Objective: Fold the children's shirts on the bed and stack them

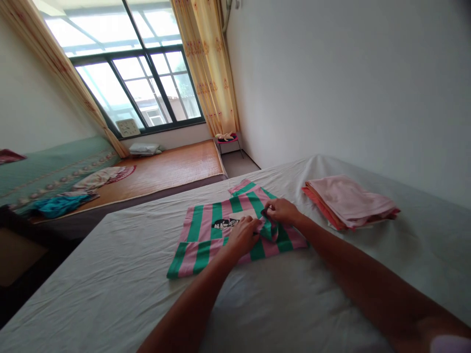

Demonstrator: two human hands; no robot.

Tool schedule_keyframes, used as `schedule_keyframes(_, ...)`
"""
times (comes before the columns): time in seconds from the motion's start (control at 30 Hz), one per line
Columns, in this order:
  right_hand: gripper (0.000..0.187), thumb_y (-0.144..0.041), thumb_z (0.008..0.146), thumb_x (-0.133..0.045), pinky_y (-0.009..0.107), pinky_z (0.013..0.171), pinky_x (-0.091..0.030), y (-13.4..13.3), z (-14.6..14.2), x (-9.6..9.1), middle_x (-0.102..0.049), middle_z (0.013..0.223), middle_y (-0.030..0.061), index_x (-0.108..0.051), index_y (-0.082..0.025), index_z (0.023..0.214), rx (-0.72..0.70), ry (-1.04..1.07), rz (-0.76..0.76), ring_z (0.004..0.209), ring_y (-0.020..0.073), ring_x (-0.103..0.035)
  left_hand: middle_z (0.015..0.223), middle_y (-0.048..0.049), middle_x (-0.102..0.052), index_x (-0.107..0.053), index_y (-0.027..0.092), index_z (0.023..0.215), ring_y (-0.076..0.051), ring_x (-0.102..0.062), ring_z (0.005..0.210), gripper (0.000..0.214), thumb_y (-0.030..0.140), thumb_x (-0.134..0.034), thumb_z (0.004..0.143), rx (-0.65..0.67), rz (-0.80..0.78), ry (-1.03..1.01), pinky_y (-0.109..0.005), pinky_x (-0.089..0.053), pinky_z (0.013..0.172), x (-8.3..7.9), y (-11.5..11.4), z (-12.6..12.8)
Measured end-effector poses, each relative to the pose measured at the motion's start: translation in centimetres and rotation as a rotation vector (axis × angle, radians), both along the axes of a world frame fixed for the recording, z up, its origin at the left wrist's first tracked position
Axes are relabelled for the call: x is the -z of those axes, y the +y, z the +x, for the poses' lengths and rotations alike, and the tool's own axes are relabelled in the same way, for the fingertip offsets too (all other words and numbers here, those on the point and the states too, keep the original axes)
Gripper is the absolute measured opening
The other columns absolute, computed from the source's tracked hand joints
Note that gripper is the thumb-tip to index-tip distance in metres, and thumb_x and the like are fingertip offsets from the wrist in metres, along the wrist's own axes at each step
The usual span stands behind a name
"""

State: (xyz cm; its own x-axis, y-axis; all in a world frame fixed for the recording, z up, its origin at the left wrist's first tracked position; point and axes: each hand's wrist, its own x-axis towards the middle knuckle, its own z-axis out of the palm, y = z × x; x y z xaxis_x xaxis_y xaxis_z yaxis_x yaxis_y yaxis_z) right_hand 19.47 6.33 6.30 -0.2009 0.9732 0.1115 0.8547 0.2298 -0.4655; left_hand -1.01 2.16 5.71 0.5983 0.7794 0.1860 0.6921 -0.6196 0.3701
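A pink and green striped shirt (206, 235) lies spread flat on the white sheet of the bed (110, 274), with a dark printed picture near its middle. My left hand (243, 238) rests on the shirt and pinches a bunched fold of its fabric. My right hand (281, 212) grips the same raised fold from the far side, fingers closed on it. Both hands meet over the shirt's right half.
A folded stack of pink and coral clothes (349, 202) sits on the bed to the right. Beyond the bed are a wooden platform (172, 169) with scattered clothes, a small stool (228, 139), a window and yellow curtains. A white wall runs along the right.
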Motion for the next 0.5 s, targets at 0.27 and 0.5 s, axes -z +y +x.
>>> schedule_keyframes(0.27,0.023,-0.033,0.081,-0.052,0.020,0.048,-0.044,1.2,1.7,1.4,-0.067,0.087,0.0042,-0.053,-0.021,0.100,0.200,1.060,-0.319,0.063,0.0120,-0.062,0.076,-0.0006,-0.057,-0.053,0.017,0.087,-0.012,-0.056,0.067,0.008,0.022,-0.052,0.081,-0.423,-0.273,-0.611,-0.024,-0.046,0.061,3.3,4.3,-1.3)
schedule_keyframes(0.5,0.017,-0.024,0.083,-0.047,0.023,0.059,-0.050,1.1,0.8,2.0,-0.065,0.100,0.0058,-0.054,-0.019,0.098,0.143,0.803,-0.070,0.069,0.0117,-0.061,0.111,-0.0085,-0.057,-0.052,0.018,0.115,-0.013,-0.062,0.082,0.035,0.017,-0.054,0.081,-0.460,-0.170,-0.686,-0.028,-0.049,0.078,3.5,4.8,-2.6)
